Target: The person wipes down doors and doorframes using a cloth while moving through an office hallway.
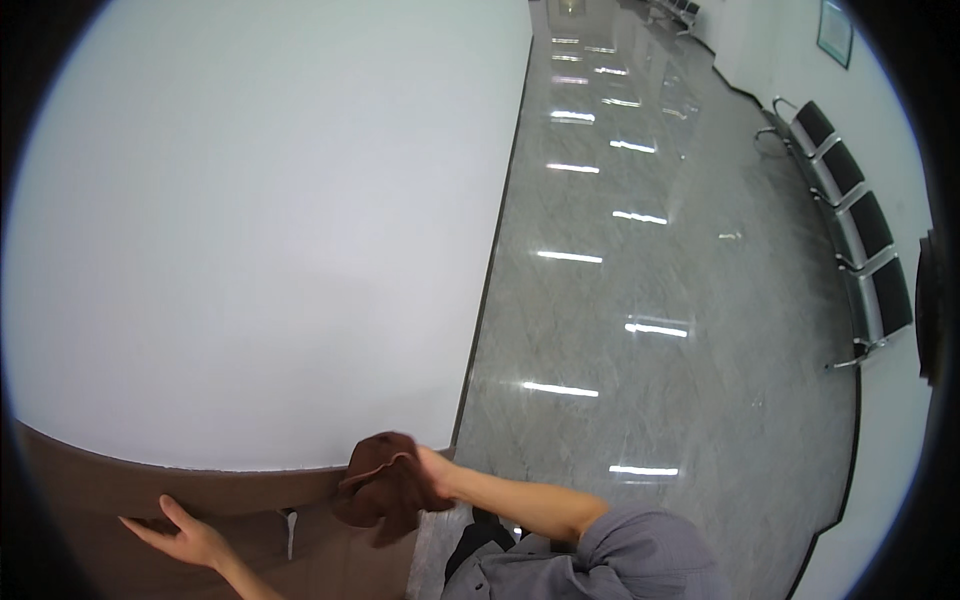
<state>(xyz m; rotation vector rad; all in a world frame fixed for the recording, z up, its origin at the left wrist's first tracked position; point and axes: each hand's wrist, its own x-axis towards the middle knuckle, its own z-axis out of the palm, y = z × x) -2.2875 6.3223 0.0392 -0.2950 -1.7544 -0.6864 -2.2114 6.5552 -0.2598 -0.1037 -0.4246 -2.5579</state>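
A bunched dark-brown cloth (386, 480) hangs from my right hand (439, 474), at the right end of a brown door frame (225, 491). The cloth hides most of that hand's fingers and overlaps part of the frame. My left hand (187, 536) is empty, thumb and fingers apart, in front of the brown door (352, 559). Whether it touches the door or the frame I cannot tell. Between my hands a metal lever handle (291, 534) sticks out from the door.
A white wall (277, 247) with dark skirting borders a corridor of glossy grey tile floor (675, 405). Linked metal chairs with black pads (862, 217) line the opposite wall. Above them hangs a framed notice (835, 34). More chairs (675, 13) stand farther off.
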